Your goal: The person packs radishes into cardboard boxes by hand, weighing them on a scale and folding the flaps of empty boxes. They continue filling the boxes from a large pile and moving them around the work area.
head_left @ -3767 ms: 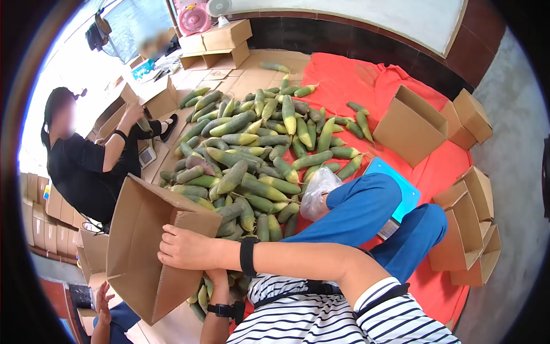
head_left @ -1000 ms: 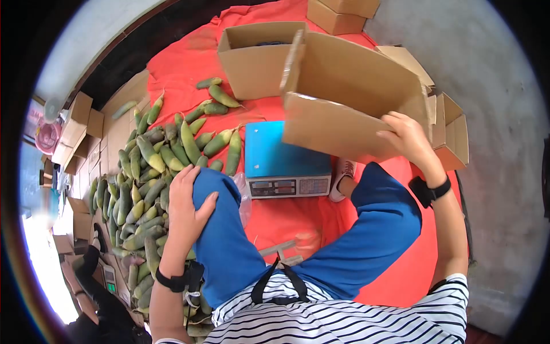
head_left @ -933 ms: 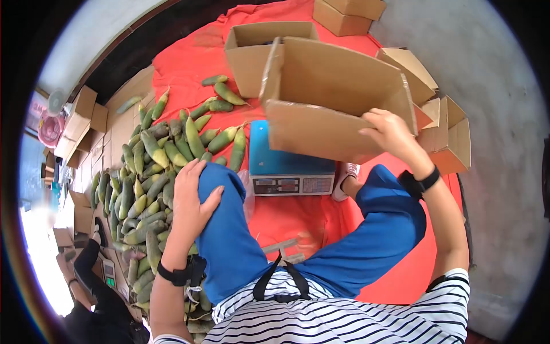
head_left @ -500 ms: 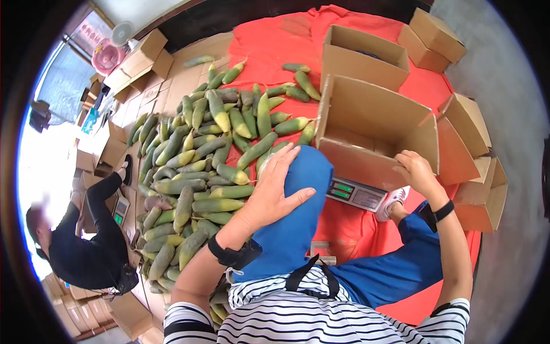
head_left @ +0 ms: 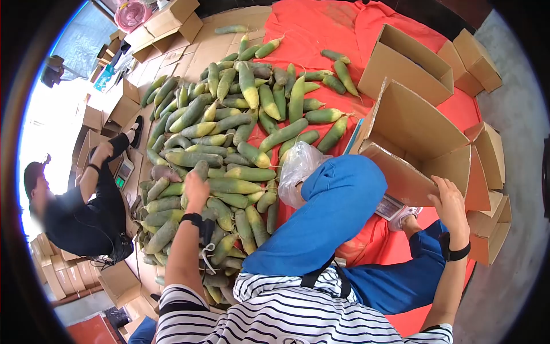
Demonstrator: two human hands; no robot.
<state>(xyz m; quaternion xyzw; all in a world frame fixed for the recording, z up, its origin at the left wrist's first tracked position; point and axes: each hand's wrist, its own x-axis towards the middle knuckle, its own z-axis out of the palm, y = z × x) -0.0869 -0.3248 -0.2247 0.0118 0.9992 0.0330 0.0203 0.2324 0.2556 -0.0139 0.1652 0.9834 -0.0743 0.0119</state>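
Observation:
A wide heap of green radishes [head_left: 229,155] lies to the left of my bent knee. Over the heap, my left hand [head_left: 196,189] is closed round one green radish [head_left: 201,169], whose upper end shows above the fingers. On the right, my right hand [head_left: 450,202] grips the near edge of an open cardboard box [head_left: 407,175], fingers over the rim. That box rests tilted on a digital scale [head_left: 389,207], which is mostly hidden under it. The inside walls of the box show, but its bottom is partly hidden.
Behind stands another open box [head_left: 401,71], with more boxes [head_left: 490,226] at the right. A clear plastic bag [head_left: 301,169] covers my foot by the knee. At the left a co-worker [head_left: 86,206] sits near a second scale [head_left: 124,172]. Red cloth [head_left: 321,28] covers the floor.
My left hand has left my knee and moved left onto the heap, closing on a radish. My right hand still holds the box edge. The view has shifted, and the bagged foot now shows.

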